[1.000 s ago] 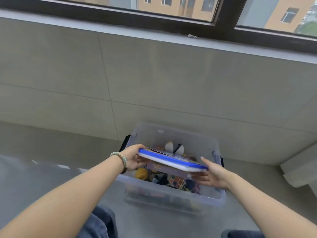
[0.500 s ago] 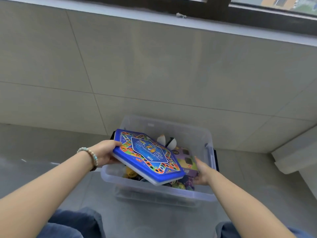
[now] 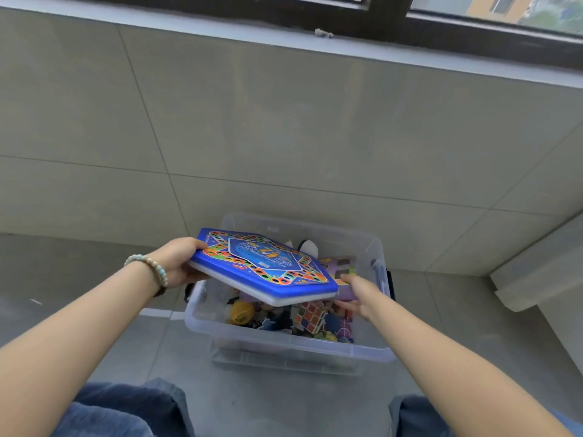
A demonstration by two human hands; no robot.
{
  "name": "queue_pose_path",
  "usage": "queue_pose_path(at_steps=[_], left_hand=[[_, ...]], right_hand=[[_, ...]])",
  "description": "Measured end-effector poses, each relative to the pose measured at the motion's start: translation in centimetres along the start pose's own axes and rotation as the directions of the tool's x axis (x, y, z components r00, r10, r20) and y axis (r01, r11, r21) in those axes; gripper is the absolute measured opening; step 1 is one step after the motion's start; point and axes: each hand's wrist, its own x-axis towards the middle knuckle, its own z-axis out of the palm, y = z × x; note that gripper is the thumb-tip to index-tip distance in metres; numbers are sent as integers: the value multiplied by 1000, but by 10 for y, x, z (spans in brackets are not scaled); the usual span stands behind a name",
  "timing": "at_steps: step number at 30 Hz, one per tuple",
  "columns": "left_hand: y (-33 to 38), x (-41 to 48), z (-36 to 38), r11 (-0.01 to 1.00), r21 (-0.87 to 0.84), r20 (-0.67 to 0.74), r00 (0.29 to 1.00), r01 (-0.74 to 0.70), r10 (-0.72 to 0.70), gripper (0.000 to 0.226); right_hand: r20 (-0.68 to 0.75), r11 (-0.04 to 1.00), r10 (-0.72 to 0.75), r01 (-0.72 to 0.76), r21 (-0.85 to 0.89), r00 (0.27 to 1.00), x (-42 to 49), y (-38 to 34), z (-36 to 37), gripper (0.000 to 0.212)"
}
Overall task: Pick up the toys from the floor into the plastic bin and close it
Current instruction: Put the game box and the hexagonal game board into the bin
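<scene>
The blue game board (image 3: 268,266) is gripped by the left hand (image 3: 176,263) and held tilted over the bin (image 3: 284,345) on the floor (image 3: 94,310) by the wall (image 3: 284,121), likely so it fits in; what the right hand (image 3: 359,294) holds cannot be told.

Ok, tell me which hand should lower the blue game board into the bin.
Left. The left hand grips the blue game board over the bin; the right hand only reaches its right corner, grip unclear.

right hand (image 3: 361,294) half under board (image 3: 268,272), text (image 3: 263,255) unreadable
</scene>
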Motion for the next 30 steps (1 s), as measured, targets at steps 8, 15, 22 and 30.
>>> queue_pose_path(at_steps=[8, 15, 22, 30], left_hand=[[4, -19, -7, 993, -58, -15, 995, -101, 100, 13], [8, -35, 5, 986, -54, -57, 986, -158, 155, 30], [5, -34, 10, 981, 11, -111, 975, -194, 194, 36], [0, -26, 6, 980, -6, -82, 976, -201, 199, 33]], right_hand=[[-158, 929, -352, 324, -177, 923, -54, -37, -59, 41], [-209, 889, -457, 454, -67, 864, -76, -44, -104, 23], [-185, 881, -469, 444, -161, 864, -72, -37, -103, 31], [-126, 885, -461, 445, -136, 878, -72, -39, -96, 26]])
